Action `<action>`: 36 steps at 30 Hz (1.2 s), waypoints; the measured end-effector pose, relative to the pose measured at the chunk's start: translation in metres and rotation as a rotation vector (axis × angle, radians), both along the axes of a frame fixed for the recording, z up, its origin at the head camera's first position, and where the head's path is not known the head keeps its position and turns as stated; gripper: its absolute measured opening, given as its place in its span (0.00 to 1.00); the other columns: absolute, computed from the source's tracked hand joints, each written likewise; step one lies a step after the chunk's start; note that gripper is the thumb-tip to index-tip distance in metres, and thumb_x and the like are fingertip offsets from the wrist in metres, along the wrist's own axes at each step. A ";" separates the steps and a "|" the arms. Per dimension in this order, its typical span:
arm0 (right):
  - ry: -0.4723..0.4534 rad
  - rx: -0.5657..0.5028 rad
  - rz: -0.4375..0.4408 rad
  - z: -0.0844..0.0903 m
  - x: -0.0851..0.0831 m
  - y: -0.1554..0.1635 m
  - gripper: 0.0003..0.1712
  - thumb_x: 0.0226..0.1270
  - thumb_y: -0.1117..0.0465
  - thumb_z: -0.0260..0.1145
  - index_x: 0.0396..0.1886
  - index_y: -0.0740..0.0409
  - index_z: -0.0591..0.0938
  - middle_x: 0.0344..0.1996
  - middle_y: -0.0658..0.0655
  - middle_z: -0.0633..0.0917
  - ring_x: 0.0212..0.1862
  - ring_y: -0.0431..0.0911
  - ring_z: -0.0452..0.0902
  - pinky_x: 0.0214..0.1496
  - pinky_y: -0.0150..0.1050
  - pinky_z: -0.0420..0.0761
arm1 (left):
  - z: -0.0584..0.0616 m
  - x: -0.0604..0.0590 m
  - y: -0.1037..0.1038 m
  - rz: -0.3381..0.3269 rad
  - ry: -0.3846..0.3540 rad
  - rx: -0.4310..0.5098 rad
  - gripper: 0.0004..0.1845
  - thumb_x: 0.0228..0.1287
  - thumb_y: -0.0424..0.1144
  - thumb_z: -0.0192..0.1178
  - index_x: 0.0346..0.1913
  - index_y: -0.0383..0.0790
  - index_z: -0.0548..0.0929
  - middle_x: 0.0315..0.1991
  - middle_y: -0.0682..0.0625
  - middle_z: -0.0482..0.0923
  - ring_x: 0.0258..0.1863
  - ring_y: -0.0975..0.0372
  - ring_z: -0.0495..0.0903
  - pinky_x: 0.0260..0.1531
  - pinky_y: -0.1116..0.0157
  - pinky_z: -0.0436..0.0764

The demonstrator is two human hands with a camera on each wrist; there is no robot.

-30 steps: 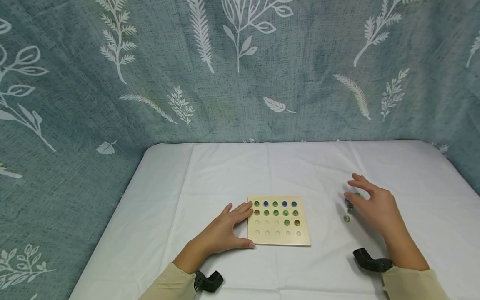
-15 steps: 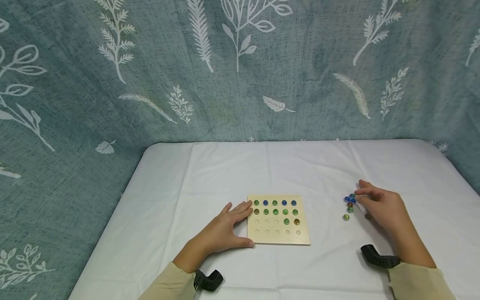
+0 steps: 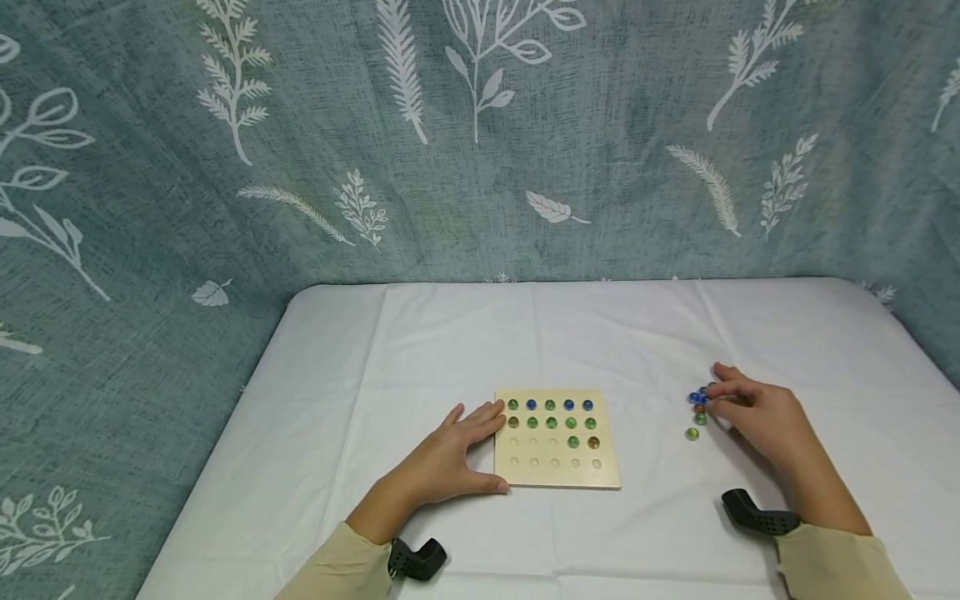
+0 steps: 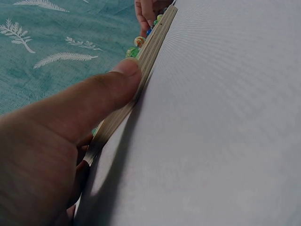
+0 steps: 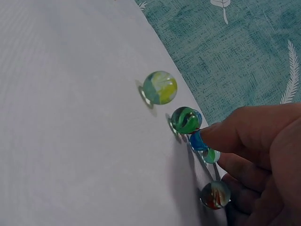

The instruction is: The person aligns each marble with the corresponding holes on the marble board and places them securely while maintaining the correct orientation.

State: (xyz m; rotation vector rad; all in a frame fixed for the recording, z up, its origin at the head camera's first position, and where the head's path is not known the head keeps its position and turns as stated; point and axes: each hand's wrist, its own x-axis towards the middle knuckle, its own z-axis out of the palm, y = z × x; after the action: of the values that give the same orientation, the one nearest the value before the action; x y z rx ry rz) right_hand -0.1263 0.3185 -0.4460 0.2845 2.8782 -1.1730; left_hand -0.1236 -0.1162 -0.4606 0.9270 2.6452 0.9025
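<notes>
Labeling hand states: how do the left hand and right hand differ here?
The left hand lies flat, fingers straight, thumb pressed to the wooden board edge; the right hand has curled fingers pinching a blue marble. The left touches only the board; the right sits among loose marbles off the board. Both rest on the white table.

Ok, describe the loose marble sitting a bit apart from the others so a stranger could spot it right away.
Start at the white table and look right of the wooden board, where loose marbles cluster by the right hand. The yellow-green marble lies nearest the person, just clear of the cluster. It is the only one with pale yellow in it.
</notes>
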 end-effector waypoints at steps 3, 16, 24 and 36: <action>0.003 -0.008 0.005 -0.001 0.000 0.001 0.22 0.66 0.49 0.67 0.48 0.64 0.84 0.73 0.62 0.64 0.75 0.67 0.53 0.70 0.68 0.60 | 0.000 0.000 0.000 -0.003 0.003 0.000 0.52 0.45 0.62 0.74 0.73 0.44 0.67 0.77 0.58 0.55 0.77 0.64 0.53 0.79 0.54 0.43; 0.007 0.104 0.052 -0.002 -0.002 0.000 0.18 0.65 0.52 0.67 0.45 0.61 0.84 0.72 0.65 0.65 0.72 0.71 0.55 0.68 0.71 0.59 | 0.000 0.000 0.000 0.003 -0.007 -0.012 0.52 0.45 0.62 0.74 0.73 0.45 0.67 0.77 0.59 0.54 0.77 0.65 0.52 0.80 0.55 0.41; 0.009 0.156 0.077 0.001 -0.001 -0.001 0.16 0.65 0.54 0.66 0.45 0.61 0.83 0.72 0.66 0.65 0.71 0.73 0.54 0.66 0.72 0.60 | 0.001 0.000 0.000 0.006 -0.011 -0.014 0.52 0.45 0.62 0.74 0.73 0.45 0.67 0.77 0.60 0.53 0.77 0.66 0.51 0.80 0.57 0.40; 0.035 0.177 0.050 -0.001 -0.001 -0.001 0.16 0.64 0.52 0.67 0.42 0.61 0.84 0.70 0.67 0.68 0.70 0.72 0.59 0.65 0.71 0.63 | 0.002 0.001 0.000 -0.001 -0.002 -0.007 0.52 0.45 0.61 0.74 0.73 0.43 0.67 0.77 0.58 0.54 0.77 0.64 0.52 0.80 0.55 0.41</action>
State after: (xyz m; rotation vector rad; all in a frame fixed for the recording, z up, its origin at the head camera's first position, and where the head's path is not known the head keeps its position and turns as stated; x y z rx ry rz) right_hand -0.1270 0.3178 -0.4470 0.1961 3.0049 -0.9261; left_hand -0.1228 -0.1164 -0.4581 0.9248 2.6440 0.8935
